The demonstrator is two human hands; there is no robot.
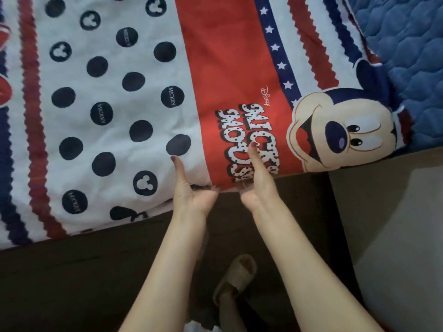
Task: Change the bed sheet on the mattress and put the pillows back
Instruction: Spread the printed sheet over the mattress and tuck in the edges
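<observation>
Both hands grip the near edge of the patterned bed sheet (115, 97), thumbs lying on top and fingers tucked under it. The left hand (191, 190) holds the white dotted part, the right hand (257, 183) the red band just beside it. Beyond the right hand, blue quilted mattress (407, 56) shows.

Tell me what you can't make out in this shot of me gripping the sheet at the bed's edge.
- Fingers of left hand and right hand: head view, curled under the sheet edge, so the grip below is hidden.
- Mattress: covered by the sheet and blue quilted pad.
- Pillows: none in frame.
- Sheet's far side: cut off by the top edge.
- Slipper: dim and blurred.
</observation>
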